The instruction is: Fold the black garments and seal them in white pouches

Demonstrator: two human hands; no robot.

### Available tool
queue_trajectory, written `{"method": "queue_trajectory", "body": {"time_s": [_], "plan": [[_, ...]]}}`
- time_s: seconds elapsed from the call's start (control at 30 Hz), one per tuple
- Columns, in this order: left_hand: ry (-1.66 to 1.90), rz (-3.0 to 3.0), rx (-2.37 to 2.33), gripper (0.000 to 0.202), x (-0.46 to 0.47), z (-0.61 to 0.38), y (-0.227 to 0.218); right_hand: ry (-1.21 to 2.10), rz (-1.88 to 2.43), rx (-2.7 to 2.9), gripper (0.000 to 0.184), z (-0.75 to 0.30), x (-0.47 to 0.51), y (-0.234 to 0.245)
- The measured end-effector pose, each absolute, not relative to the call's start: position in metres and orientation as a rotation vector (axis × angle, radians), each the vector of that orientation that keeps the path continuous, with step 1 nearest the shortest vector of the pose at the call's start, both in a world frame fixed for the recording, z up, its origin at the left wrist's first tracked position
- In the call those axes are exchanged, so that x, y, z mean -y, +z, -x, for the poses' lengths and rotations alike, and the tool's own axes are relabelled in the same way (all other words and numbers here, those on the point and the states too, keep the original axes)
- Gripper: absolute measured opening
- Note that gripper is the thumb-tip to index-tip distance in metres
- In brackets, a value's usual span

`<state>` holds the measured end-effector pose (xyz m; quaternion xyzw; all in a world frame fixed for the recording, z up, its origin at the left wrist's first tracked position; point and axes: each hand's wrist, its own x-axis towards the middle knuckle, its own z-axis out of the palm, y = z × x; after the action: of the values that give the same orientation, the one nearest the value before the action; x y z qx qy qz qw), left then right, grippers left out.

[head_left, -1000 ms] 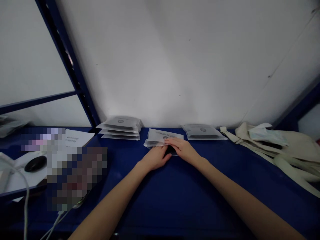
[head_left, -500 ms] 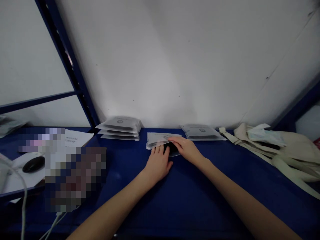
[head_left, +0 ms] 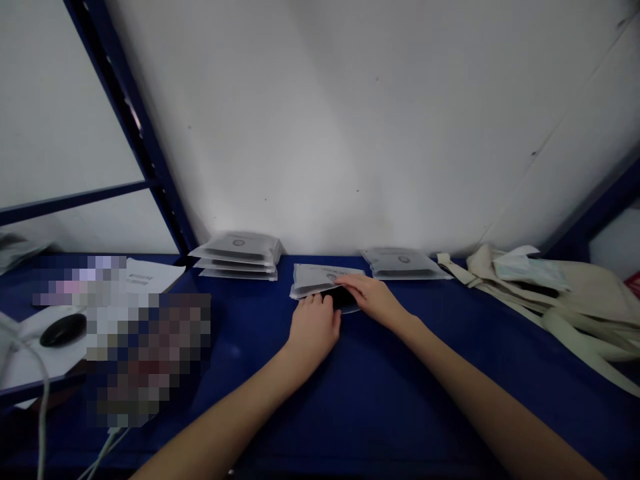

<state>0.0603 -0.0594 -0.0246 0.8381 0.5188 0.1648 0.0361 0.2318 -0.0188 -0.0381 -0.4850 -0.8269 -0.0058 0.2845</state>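
Against a white wall (head_left: 350,133), a dark blue shelf top (head_left: 380,393) is viewed from above. A frosted plastic packet (head_left: 323,279) is laid flat near the shelf's back edge, and a black rounded item (head_left: 347,300) is seen at its lower right, partly covered by the plastic. The packet is touched by both hands. The left hand (head_left: 313,330) is placed at its lower edge, with the fingers pressed together. The right hand (head_left: 373,300) is laid across its right end, with the fingers held close together; whether anything is pinched cannot be told. A stack of similar packets (head_left: 237,257) is set to the left, a single packet (head_left: 403,263) to the right, and a canvas bag (head_left: 545,300) beyond it.
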Motion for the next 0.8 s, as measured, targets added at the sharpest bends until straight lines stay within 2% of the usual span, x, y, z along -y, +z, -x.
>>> {"method": "queue_trajectory", "body": {"time_s": [0.2,0.33,0.47,0.67,0.8], "plan": [[0.699,-2.272,-1.901,0.026,0.04,-0.036,-0.003,0.03,1.252,2.237,0.034,-0.242,0.018,-0.037],[0.377,-2.024,-2.039,0.039,0.014,-0.014,-0.013,0.06,1.27,2.303,0.036,-0.242,0.02,-0.035],[0.349,-1.915,-1.827,0.042,0.001,-0.006,-0.018,0.049,1.323,2.386,0.037,-0.24,0.023,-0.034],[0.413,-1.536,-1.468,0.037,0.005,-0.009,-0.012,0.01,1.381,2.387,0.045,-0.232,0.033,-0.029],[0.5,-1.386,-1.288,0.035,0.005,-0.011,-0.013,-0.146,1.383,2.259,0.038,-0.218,0.036,-0.028]]}}
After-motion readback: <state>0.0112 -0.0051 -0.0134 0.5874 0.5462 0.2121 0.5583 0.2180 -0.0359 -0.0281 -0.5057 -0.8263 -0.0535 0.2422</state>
